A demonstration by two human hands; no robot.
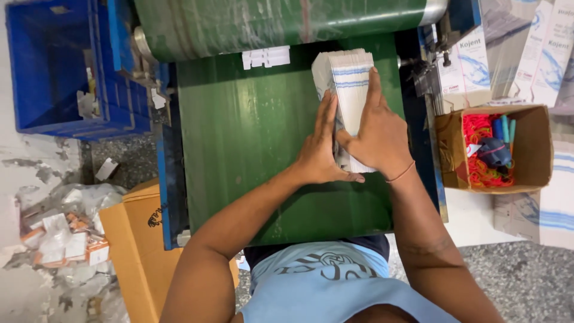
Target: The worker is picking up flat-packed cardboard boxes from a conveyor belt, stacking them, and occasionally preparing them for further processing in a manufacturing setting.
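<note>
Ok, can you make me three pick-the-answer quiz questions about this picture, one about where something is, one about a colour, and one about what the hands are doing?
1. Where is the small cardboard box with the red rubber bands?
A. On the person's right of the table
B. On the person's left
C. On the stack

2. What colour is the table top?
A. Yellow
B. Green
C. White

3. What are the hands doing?
A. Hanging at the sides
B. Holding scissors
C. Pressing on the stack of flat cartons

Answers: 1 A, the box sits past the right edge. 2 B, the surface is green. 3 C, the left hand and right hand flank the stack.
</note>
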